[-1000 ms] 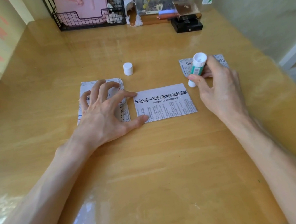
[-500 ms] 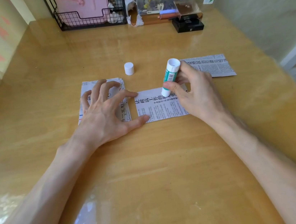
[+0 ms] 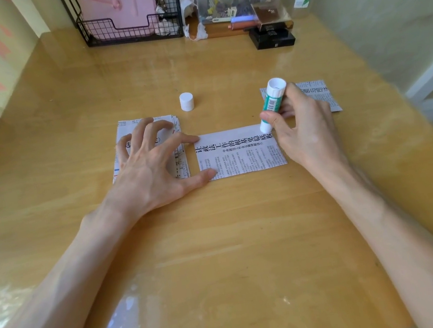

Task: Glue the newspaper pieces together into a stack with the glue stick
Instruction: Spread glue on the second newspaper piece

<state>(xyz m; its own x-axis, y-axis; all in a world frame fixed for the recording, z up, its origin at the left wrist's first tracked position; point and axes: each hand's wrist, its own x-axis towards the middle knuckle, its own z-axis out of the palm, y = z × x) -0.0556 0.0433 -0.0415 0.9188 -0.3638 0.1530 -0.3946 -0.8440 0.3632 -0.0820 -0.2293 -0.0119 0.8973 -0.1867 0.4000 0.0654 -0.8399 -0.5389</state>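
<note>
Wooden table (image 3: 234,244); black wire rack (image 3: 110,36) holding pink item (image 3: 120,8); clear box (image 3: 240,1), black case (image 3: 273,39) beside.

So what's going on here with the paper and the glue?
A person is gluing newspaper pieces. The right hand holds an uncapped glue stick, its tip down on the far right corner of the middle piece. The left hand rests spread over a small stack, its forefinger and thumb pinning the middle piece's left edge. The cap stands on the table, and one more piece lies behind the right hand.
</note>
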